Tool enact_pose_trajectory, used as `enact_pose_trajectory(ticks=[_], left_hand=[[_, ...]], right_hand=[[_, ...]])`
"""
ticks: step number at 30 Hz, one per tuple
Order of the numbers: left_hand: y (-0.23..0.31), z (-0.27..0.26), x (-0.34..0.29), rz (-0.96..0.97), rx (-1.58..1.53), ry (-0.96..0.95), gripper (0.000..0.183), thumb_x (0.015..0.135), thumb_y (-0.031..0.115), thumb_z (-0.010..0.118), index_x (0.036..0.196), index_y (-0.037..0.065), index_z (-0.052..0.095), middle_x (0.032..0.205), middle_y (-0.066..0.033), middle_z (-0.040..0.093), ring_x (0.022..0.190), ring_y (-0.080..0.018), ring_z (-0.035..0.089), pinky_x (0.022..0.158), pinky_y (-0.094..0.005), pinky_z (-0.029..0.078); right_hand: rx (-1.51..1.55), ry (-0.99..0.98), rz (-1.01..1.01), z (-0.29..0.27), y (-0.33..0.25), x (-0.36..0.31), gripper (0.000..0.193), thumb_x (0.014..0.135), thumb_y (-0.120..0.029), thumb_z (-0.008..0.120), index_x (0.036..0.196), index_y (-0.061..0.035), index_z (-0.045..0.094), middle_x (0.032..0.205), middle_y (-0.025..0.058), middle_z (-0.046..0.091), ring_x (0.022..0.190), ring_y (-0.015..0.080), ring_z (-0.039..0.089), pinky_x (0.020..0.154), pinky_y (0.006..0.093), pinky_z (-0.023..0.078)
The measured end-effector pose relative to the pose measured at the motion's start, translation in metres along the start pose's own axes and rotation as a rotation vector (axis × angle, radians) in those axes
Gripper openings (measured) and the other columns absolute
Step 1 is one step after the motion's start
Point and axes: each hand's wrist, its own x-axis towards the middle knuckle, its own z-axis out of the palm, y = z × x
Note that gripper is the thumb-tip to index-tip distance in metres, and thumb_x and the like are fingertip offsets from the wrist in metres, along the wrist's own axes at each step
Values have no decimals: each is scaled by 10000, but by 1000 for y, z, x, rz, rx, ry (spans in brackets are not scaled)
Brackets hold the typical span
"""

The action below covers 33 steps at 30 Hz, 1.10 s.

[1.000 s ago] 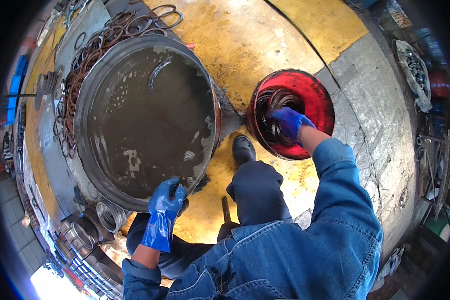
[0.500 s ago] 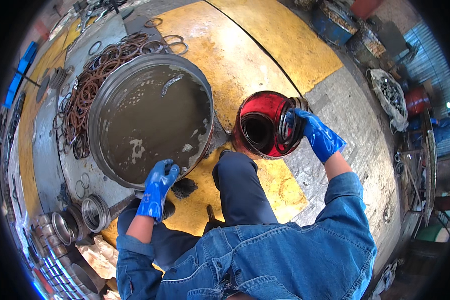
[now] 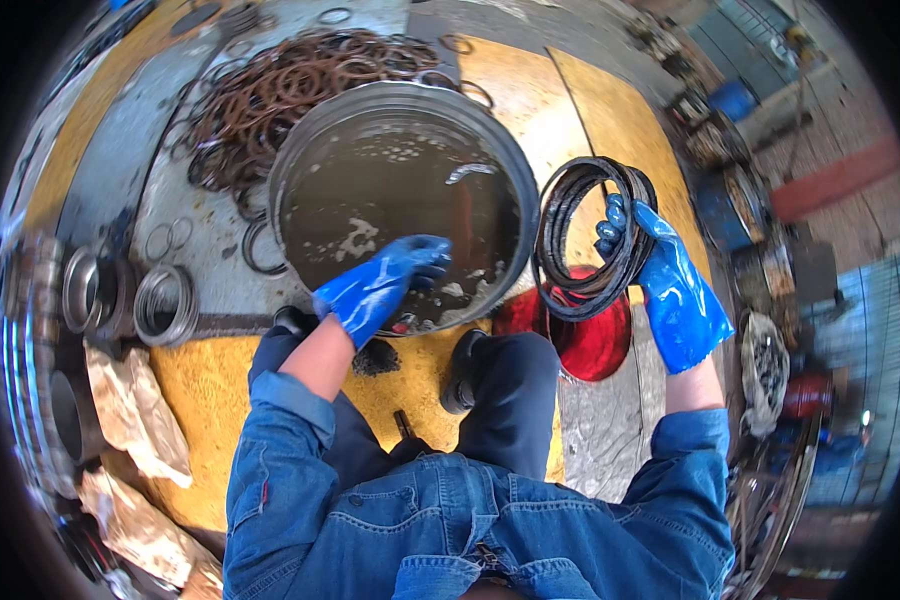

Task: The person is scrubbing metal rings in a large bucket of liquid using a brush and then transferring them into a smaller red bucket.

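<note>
My right hand (image 3: 667, 285), in a blue rubber glove, grips a bundle of several black rings (image 3: 558, 222) by its right side. The bundle hangs above the red bucket (image 3: 595, 345) and partly hides it. To the left stands a wide round metal tub (image 3: 395, 94) of murky brown liquid with pale foam patches. Over the tub's near part hovers my left hand (image 3: 395, 283), gloved alike, its fingers loosely bent and apart with nothing seen in them.
Many brown rings (image 3: 270, 95) lie heaped behind the tub. A stack of metal rings (image 3: 166, 305) and crumpled brown paper (image 3: 135, 410) are at the left. Along the right edge stand a blue drum (image 3: 727, 205) and a white sack (image 3: 766, 375) of dark pieces.
My right hand has lifted the black rings out of the red bucket. My left hand has moved from the tub's near rim to over the liquid. The view has turned.
</note>
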Motion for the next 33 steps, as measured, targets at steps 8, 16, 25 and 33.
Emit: enact_pose_trajectory(ticks=[8, 16, 25, 33], left_hand=[[16, 14, -28, -34, -316, 23, 345, 998, 355, 632, 1236, 108, 670, 1131, -37, 714, 974, -132, 669, 822, -278, 538], [22, -7, -58, 86, 94, 280, 285, 1014, 293, 608, 1121, 42, 690, 987, -51, 732, 839, -116, 661, 739, -271, 527], [60, -80, -50, 340, -733, 186, 286, 990, 218, 614, 1210, 39, 652, 909, -22, 711, 682, -128, 625, 528, -294, 510], [80, -89, -67, 421, -952, 89, 324, 1019, 214, 563, 1308, 80, 618, 1097, -18, 751, 521, -46, 498, 449, -231, 367]], right_hand=[[-24, -150, 157, 85, 47, 80, 392, 926, -216, 690, 1254, -7, 637, 1130, 169, 707, 997, 307, 686, 925, 461, 563], [-78, -84, 157, 102, 79, 106, 393, 925, -205, 693, 1255, -1, 634, 1138, 174, 706, 1002, 314, 688, 931, 467, 565], [-148, 258, -72, 59, 104, 111, 342, 884, -75, 731, 1198, 39, 662, 1055, 155, 735, 920, 279, 723, 861, 429, 586], [-171, 92, 28, 36, 107, 117, 478, 949, -186, 644, 1346, 65, 553, 1259, 224, 658, 1131, 336, 663, 1008, 486, 531]])
